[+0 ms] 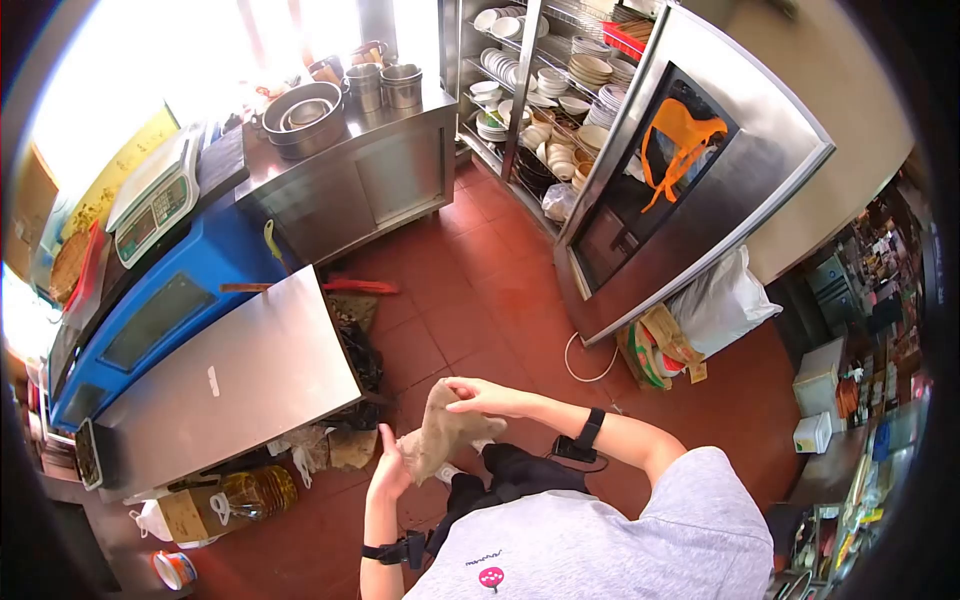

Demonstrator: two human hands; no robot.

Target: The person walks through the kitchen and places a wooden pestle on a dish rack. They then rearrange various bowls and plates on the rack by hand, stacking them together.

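A beige-brown cloth [443, 432] hangs bunched and creased between my two hands, in front of my body. My right hand [475, 396] is closed on its upper end, thumb and fingers pinching the fabric. At the cloth's lower left side, my left hand [393, 468] holds the other edge, its thumb sticking up and its fingers partly hidden by the fabric. Dark straps with small devices sit on both wrists.
A steel table [235, 385] stands to my left, with an oil jug [258, 494] below it. Ahead are a steel cabinet [360, 185] bearing pots and shelves of dishes [555, 100]. A steel door [690, 170] with an orange cloth and white sacks [725, 305] are at right.
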